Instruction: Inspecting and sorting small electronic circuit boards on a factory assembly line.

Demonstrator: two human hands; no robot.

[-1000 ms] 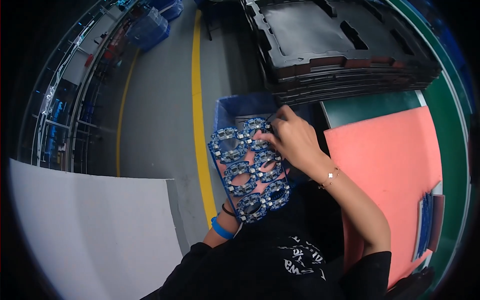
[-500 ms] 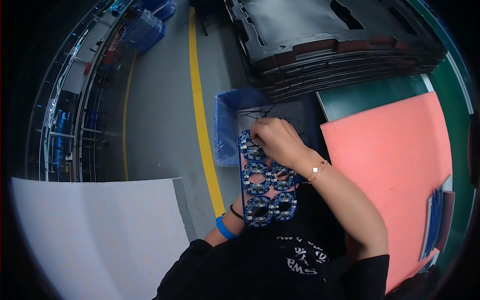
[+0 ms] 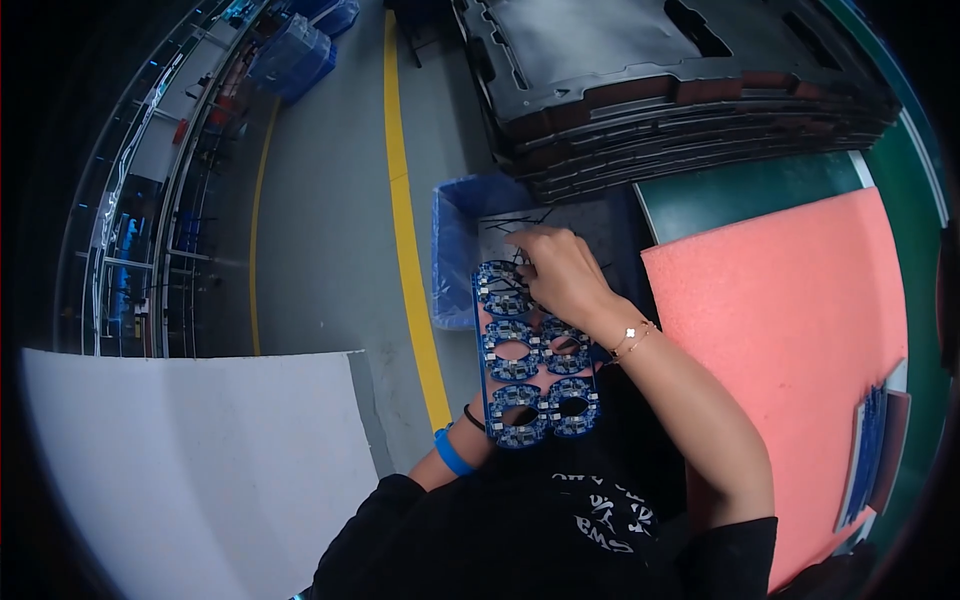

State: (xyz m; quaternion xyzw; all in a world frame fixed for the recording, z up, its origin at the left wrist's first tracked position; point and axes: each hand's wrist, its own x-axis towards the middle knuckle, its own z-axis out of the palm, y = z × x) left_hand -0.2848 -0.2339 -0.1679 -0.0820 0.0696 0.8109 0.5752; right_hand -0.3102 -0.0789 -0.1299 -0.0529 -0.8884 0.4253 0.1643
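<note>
A blue circuit board panel (image 3: 515,372) with several ring-shaped boards lies across my left hand (image 3: 541,384). That hand is under the panel, its skin showing through the openings; its fingers are mostly hidden, but it holds the panel from below. My right hand (image 3: 565,272) is over the panel's far end, fingers bent and drawn together at the upper ring. Whatever is between its fingertips is too small to make out. Beyond both hands sits a blue bin (image 3: 450,255) lined with clear plastic, with thin dark strips (image 3: 515,222) inside.
Black trays (image 3: 690,110) are stacked at the far right. A pink foam sheet (image 3: 780,330) covers part of the green table (image 3: 750,195), with blue boards (image 3: 865,450) standing at its right edge. A white panel (image 3: 200,460) is at left; a yellow line (image 3: 400,200) crosses the floor.
My right fingers have lifted slightly and shifted right from the upper ring, toward the bin. The panel has tilted a little, its near end slightly higher in view.
</note>
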